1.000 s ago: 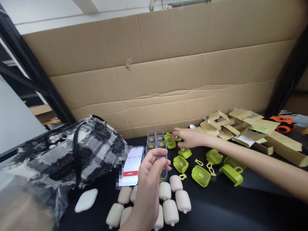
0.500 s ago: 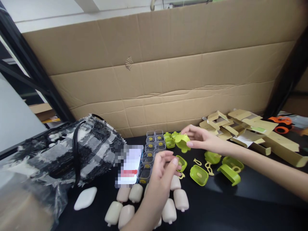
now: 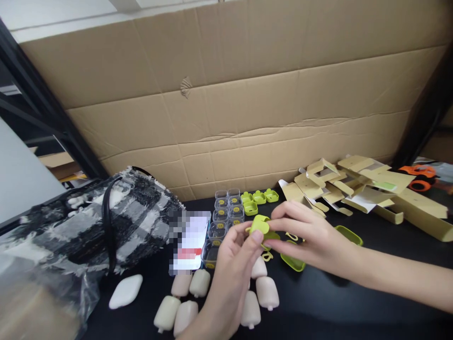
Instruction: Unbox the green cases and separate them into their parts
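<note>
Both hands, left hand [image 3: 237, 245] and right hand [image 3: 304, 236], pinch one small green plastic piece [image 3: 261, 225] above the desk [image 3: 354, 293]; it looks light, stiff and smooth, best held by its edges.

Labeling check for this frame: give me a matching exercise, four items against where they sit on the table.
Items:
1. green case
2. folded cardboard boxes
3. checked bag
4. beige pods

Places:
A. far right of the table
B. near edge, in front of the phone
C. held between the left hand and right hand
D. left side, beside the phone

Pairs: 1-C, 2-A, 3-D, 4-B
</note>
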`<action>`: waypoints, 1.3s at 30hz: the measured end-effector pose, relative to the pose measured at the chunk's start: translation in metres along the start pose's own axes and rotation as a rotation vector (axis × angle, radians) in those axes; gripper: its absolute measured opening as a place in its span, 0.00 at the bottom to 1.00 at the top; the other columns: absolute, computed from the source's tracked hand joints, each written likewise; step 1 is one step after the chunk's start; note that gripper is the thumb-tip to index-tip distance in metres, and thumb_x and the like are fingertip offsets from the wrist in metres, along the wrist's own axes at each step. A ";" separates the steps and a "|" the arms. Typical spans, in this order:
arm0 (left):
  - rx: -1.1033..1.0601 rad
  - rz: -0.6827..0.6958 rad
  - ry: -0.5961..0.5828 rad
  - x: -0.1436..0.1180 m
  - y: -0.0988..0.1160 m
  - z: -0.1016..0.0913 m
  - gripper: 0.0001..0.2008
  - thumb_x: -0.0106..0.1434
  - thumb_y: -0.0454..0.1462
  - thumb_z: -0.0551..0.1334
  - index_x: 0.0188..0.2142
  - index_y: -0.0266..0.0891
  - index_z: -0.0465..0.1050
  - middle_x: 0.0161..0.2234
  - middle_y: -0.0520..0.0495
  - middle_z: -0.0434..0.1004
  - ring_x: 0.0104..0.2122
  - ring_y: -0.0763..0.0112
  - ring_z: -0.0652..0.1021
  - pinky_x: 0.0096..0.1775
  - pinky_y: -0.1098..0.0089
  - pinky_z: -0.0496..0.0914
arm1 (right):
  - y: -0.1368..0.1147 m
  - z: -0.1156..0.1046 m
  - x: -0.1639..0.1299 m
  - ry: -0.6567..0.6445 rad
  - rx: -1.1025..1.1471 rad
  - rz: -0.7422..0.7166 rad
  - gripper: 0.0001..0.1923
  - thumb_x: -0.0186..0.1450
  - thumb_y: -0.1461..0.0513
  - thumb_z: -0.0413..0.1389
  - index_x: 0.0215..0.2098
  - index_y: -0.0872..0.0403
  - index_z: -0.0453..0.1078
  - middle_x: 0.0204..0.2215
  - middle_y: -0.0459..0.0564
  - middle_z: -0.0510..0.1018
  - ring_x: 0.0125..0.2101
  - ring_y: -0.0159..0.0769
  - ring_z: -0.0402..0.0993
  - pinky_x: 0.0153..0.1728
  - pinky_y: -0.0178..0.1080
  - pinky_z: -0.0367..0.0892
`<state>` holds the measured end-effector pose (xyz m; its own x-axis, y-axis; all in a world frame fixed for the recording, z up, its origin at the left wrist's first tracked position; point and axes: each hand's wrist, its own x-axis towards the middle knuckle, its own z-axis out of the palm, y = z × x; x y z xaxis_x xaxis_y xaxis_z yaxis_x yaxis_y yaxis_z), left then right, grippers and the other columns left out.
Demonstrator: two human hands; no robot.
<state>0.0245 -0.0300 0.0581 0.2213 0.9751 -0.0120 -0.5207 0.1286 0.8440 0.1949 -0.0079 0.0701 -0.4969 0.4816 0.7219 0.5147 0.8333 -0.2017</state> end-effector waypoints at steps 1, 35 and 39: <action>0.028 0.018 0.001 0.000 -0.003 -0.001 0.12 0.55 0.36 0.68 0.38 0.37 0.71 0.45 0.44 0.77 0.47 0.63 0.76 0.51 0.64 0.66 | -0.002 0.001 -0.001 -0.023 0.014 0.012 0.04 0.65 0.62 0.55 0.36 0.52 0.71 0.31 0.50 0.70 0.32 0.36 0.67 0.32 0.39 0.66; 0.259 0.118 0.056 -0.008 -0.003 0.001 0.04 0.51 0.34 0.68 0.23 0.37 0.76 0.35 0.46 0.82 0.38 0.65 0.80 0.42 0.70 0.73 | 0.006 -0.017 0.008 -0.308 0.570 0.429 0.09 0.58 0.60 0.60 0.22 0.57 0.71 0.24 0.45 0.69 0.24 0.28 0.65 0.25 0.33 0.61; 0.226 0.137 0.012 -0.014 -0.005 0.007 0.22 0.44 0.30 0.72 0.40 0.43 0.73 0.35 0.51 0.81 0.36 0.68 0.80 0.39 0.71 0.73 | 0.003 -0.014 0.004 -0.289 0.581 0.400 0.04 0.52 0.67 0.60 0.23 0.56 0.68 0.23 0.43 0.67 0.24 0.28 0.63 0.25 0.32 0.60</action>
<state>0.0297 -0.0451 0.0573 0.1506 0.9830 0.1052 -0.3475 -0.0470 0.9365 0.2042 -0.0070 0.0814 -0.5545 0.7621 0.3341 0.2831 0.5504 -0.7855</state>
